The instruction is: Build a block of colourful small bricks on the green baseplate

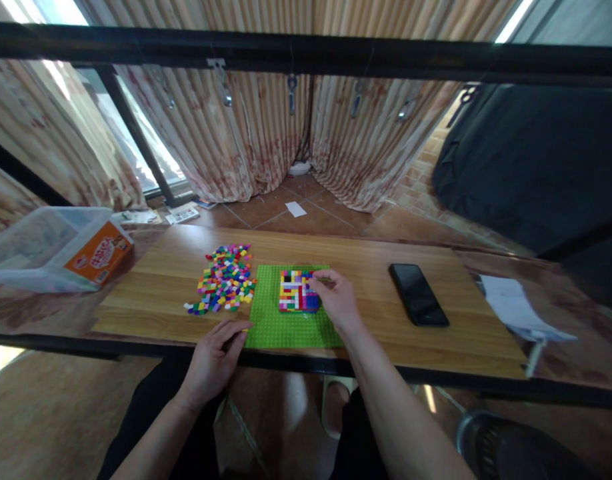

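Note:
A green studded baseplate (271,333) lies at the front of the wooden table, with a square block built of multicoloured toy bricks (292,293) on it. My right hand (340,300) reaches over the block's right side. Its thumb and fingers are closed together at the upper right corner, and whatever is between them is too small to make out. At the plate's lower left edge, my left hand (219,353) pinches a small yellow brick (245,329) at its fingertips. A heap of loose bricks in many colours (227,280) spreads left of the plate.
On the right of the table (151,293) lies a black phone (419,295). A clear plastic bin (46,250) with an orange label stands at the left. White papers (519,307) lie at the far right. A dark bar (306,53) crosses above, before curtains.

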{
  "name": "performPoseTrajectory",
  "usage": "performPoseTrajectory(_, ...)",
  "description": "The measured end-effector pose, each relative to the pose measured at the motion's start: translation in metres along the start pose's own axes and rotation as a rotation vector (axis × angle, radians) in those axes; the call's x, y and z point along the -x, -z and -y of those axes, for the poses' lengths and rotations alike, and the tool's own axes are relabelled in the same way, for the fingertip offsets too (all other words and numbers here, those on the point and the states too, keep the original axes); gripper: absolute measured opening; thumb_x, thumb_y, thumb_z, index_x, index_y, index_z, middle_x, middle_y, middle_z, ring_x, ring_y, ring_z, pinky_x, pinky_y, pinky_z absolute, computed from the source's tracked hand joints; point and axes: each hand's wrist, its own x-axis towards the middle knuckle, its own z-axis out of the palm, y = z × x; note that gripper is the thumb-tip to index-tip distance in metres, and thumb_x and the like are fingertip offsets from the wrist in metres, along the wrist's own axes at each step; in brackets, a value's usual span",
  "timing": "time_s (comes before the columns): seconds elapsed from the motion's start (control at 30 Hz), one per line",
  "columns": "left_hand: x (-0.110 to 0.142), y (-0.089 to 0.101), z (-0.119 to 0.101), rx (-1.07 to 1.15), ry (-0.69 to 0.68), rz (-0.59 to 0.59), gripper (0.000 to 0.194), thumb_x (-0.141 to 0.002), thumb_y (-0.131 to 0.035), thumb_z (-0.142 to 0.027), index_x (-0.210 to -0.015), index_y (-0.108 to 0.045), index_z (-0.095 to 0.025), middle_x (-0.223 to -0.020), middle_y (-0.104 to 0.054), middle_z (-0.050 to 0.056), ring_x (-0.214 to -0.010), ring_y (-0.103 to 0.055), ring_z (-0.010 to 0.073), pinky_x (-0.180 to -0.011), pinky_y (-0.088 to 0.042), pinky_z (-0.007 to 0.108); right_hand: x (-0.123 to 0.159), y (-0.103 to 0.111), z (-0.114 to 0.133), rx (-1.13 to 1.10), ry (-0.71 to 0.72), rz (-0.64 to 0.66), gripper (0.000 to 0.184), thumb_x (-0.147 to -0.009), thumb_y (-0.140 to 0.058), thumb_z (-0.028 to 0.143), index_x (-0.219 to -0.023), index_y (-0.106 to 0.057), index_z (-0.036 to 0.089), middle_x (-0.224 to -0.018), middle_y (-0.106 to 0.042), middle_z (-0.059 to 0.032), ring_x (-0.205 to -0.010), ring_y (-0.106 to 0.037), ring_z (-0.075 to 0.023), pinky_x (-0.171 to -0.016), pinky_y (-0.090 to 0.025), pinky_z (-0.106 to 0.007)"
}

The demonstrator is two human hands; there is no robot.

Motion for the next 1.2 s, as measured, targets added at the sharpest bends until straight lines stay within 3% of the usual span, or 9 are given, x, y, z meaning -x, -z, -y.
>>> performPoseTrajectory(0.13,0.003,-0.002,0.005,0.060,0.083,-0.038,0.018,-0.088,-0.061,-0.033,-0.095,-0.071,-0.021,-0.093,-0.075,0.004,-0.085,-0.071,0.0183,-0.080,-0.056,0.028,-0.004,0.001,0.005,-0.151,-0.065,-0.139,0.030,-0.063,-0.069,0.041,-0.080,-0.070,0.016,-0.078,-0.071,-0.0045,-0.069,-0.062,-0.0162,-0.065,-0.048,-0.029)
performPoseTrajectory(0.27,0.002,0.000,0.003,0.117,0.176,-0.104,0.017,-0.084,-0.064,-0.036,-0.090,-0.070,-0.021,-0.083,-0.074,0.000,-0.074,-0.071,0.0168,-0.070,-0.057,0.025,-0.005,-0.001,0.009,-0.199,-0.076,-0.163,0.030,-0.061,-0.068,0.041,-0.077,-0.071,0.016,-0.075,-0.072,-0.0038,-0.069,-0.062,-0.0161,-0.067,-0.048,-0.029)
performPoseTrajectory(0.4,-0.012,-0.002,-0.018,0.087,0.110,-0.178,0.012,-0.084,-0.066,-0.032,-0.090,-0.070,-0.023,-0.084,-0.074,-0.001,-0.079,-0.071,0.0165,-0.076,-0.056,0.026,-0.005,-0.003,0.009,-0.201,-0.075,-0.150,0.028,-0.063,-0.067,0.040,-0.078,-0.072,0.017,-0.075,-0.072,-0.0043,-0.070,-0.063,-0.0172,-0.066,-0.049,-0.030)
performPoseTrajectory(0.53,-0.043,-0.021,-0.047,0.073,-0.100,-0.184,0.009,-0.087,-0.063,-0.027,-0.092,-0.070,-0.025,-0.095,-0.073,0.000,-0.091,-0.069,0.0173,-0.089,-0.052,0.032,-0.008,0.001,0.007,-0.185,-0.063,-0.172,0.027,-0.065,-0.065,0.038,-0.079,-0.072,0.017,-0.080,-0.073,-0.0054,-0.074,-0.065,-0.0181,-0.070,-0.050,-0.031)
performPoseTrajectory(0.7,-0.082,-0.059,-0.069,0.021,-0.191,-0.250,0.009,-0.086,-0.065,-0.024,-0.088,-0.074,-0.024,-0.097,-0.070,0.004,-0.096,-0.065,0.0212,-0.089,-0.050,0.039,-0.011,0.005,0.004,-0.152,-0.058,-0.182,0.025,-0.067,-0.065,0.037,-0.080,-0.072,0.017,-0.080,-0.074,-0.0055,-0.075,-0.065,-0.0178,-0.070,-0.051,-0.030)
performPoseTrajectory(0.87,-0.092,-0.083,-0.071,-0.069,-0.154,-0.258,0.006,-0.081,-0.071,-0.022,-0.084,-0.076,-0.025,-0.093,-0.069,0.004,-0.091,-0.064,0.0223,-0.084,-0.049,0.041,-0.011,0.005,0.004,-0.141,-0.096,-0.149,0.025,-0.069,-0.064,0.039,-0.079,-0.072,0.017,-0.078,-0.073,-0.0050,-0.071,-0.065,-0.0172,-0.067,-0.050,-0.029)
performPoseTrajectory(1.2,-0.092,-0.095,-0.075,-0.119,-0.026,-0.279,0.012,-0.075,-0.077,-0.018,-0.080,-0.077,-0.028,-0.096,-0.070,0.004,-0.096,-0.063,0.0243,-0.088,-0.045,0.044,-0.008,0.004,0.004,-0.031,-0.132,-0.087,0.023,-0.071,-0.062,0.037,-0.078,-0.072,0.018,-0.077,-0.073,-0.0041,-0.075,-0.067,-0.0187,-0.068,-0.051,-0.029)
